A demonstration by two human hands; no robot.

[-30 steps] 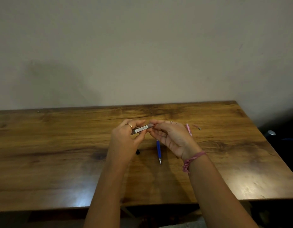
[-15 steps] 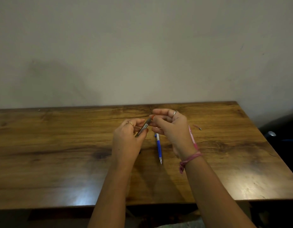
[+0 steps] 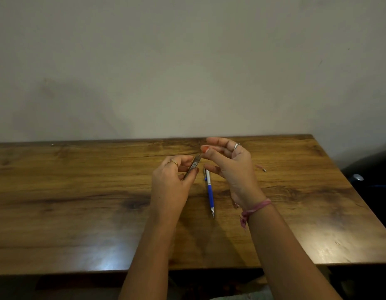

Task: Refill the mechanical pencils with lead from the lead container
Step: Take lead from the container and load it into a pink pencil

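Table (image 3: 68,191): wooden top set against a plain wall.
Right hand (image 3: 231,167): raised above the table; thumb and forefinger pinch at the upper end of the lead container, other fingers loosely curled.
Left hand (image 3: 172,182): fingers and thumb grip the container's lower part.
Blue pencil (image 3: 210,192): flat on the table between the hands, tip toward the person.
Lead container (image 3: 193,166): slim, grey, tilted, held above the table.
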